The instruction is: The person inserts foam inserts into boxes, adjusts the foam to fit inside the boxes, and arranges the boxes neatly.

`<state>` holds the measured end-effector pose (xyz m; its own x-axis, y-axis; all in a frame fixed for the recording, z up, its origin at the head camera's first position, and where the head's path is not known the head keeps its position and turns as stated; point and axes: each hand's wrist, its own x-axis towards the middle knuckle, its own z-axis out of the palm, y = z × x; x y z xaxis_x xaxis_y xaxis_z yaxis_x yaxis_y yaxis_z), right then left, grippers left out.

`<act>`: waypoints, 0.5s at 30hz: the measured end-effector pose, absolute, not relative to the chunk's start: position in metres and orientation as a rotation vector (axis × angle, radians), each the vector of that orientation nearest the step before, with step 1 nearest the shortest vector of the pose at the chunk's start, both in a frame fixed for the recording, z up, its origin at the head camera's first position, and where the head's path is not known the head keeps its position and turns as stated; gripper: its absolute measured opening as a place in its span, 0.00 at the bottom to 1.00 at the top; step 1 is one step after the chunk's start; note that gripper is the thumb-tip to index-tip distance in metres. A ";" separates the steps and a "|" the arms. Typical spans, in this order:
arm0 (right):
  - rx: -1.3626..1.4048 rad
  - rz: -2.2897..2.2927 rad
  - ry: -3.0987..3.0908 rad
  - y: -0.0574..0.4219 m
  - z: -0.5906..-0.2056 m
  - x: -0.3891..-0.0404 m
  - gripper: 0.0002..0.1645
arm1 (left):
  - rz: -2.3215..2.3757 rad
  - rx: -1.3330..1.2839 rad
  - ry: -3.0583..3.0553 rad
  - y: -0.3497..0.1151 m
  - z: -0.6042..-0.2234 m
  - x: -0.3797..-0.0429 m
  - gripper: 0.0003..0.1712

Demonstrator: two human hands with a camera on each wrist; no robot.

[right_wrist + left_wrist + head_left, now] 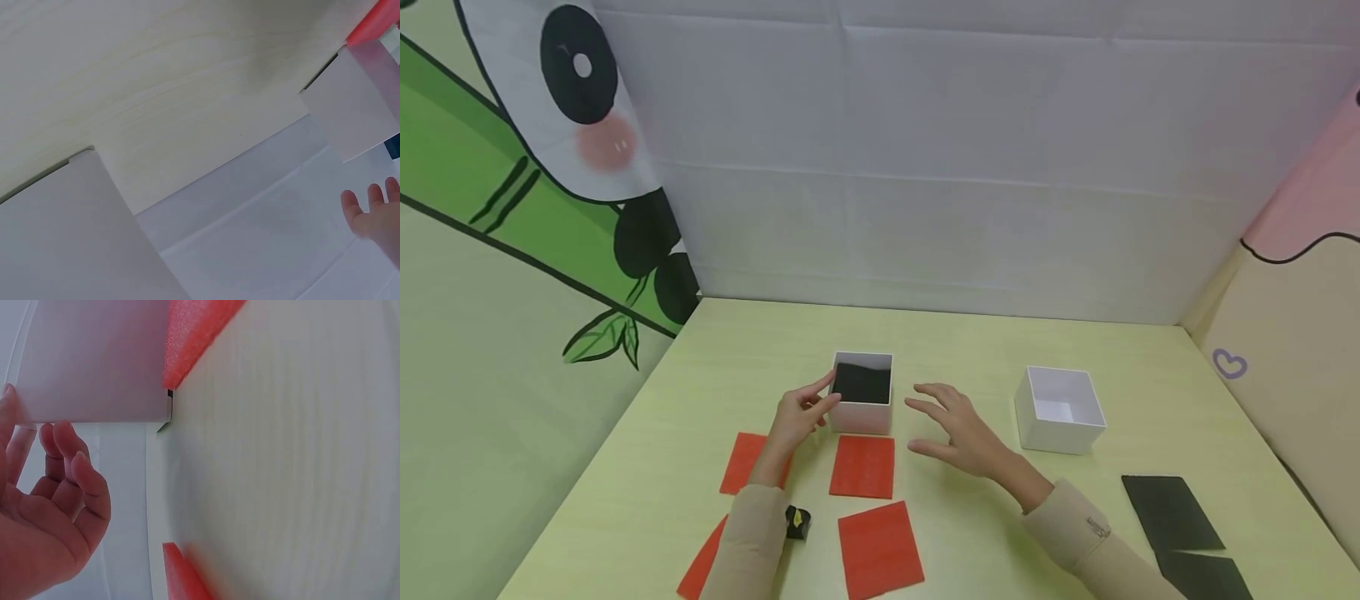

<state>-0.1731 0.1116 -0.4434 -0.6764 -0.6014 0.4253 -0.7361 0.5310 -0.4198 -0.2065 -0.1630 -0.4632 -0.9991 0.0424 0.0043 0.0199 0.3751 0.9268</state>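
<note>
Left hand: at about 8 o'clock from the near white box, the person's left hand (795,421) had index finger and thumb held apart, their tips touching the box's left side and front-left corner, while the other fingers bent loosely below the rim without wrapping round it

Right hand: at 3 to 4 o'clock from the same box, the right hand (961,429) hovered over the table (985,350) with fingers and thumb well spread, pointing to 10 o'clock, grasping nothing and apart from both boxes

Near white box: the near white box (861,418) stood upright between the two hands, its top uncovered

Black sheet: the black sheet (861,383) was inside that box, below the back rim; whether it lay flat could not be told

Far white box: at 3 o'clock, beyond the right hand, the far white box (1060,437) stood upright, turned slightly, its inner floor showing

Red sheets: one red sheet (862,467) lay at 6 o'clock just before the near white box, another farther down at 6, a third at 8 partly behind the left wrist, a fourth between 7 and 8 partly under the left sleeve (745,525)

Black sheets at the right: two black sheets (1172,512) lay at 4 o'clock, one below the other
</note>
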 end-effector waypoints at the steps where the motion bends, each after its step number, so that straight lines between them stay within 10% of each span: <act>1: 1.138 0.860 -2.538 0.114 -0.444 -0.172 0.34 | 1.745 0.056 2.590 -0.163 -0.463 -0.207 0.28; 15: 1.152 0.897 -2.537 0.144 -0.446 -0.149 0.33 | 1.756 0.054 2.602 -0.160 -0.466 -0.207 0.27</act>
